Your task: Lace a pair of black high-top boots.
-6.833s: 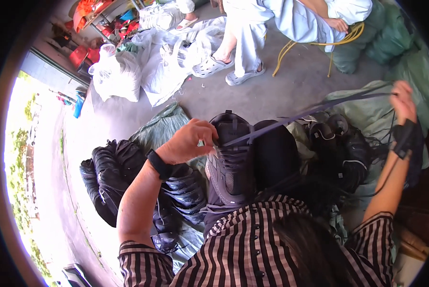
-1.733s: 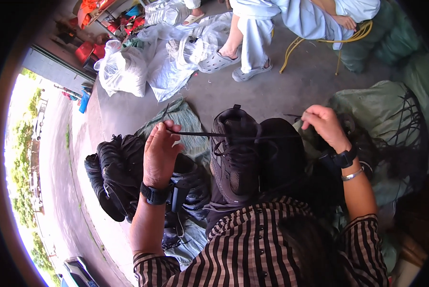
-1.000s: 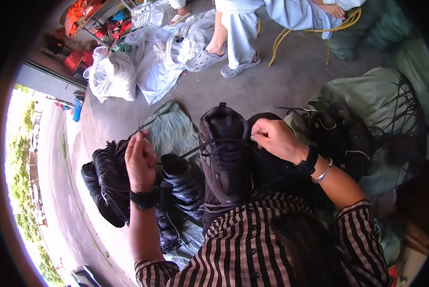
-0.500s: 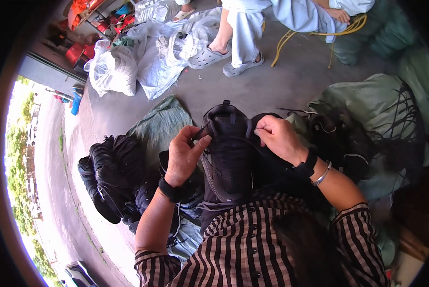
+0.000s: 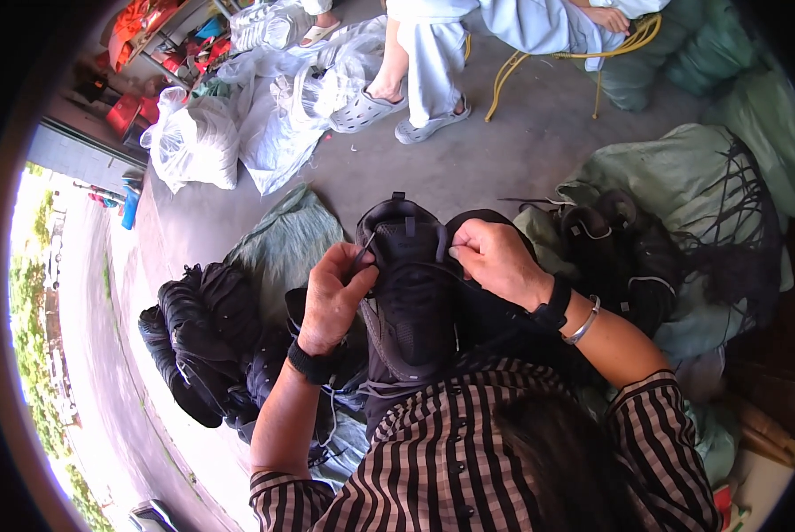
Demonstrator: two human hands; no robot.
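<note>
A black sneaker rests in my lap, its toe toward me and its heel loop pointing away. My left hand is closed at the left side of the shoe's opening, pinching a dark shoelace between thumb and finger. Across the opening, my right hand pinches the lace at the right edge, fingers curled. The thin lace ends are partly hidden by my fingers.
Several black shoes lie in a pile on my left, and more dark shoes sit on a green sack at right. White plastic bags stand far left. Ahead, a person in grey clogs sits on a yellow-framed chair.
The view has shifted slightly, so the shoe and hands sit a little further left. My left hand has dropped slightly beside the collar, and the lace there shows more clearly.
</note>
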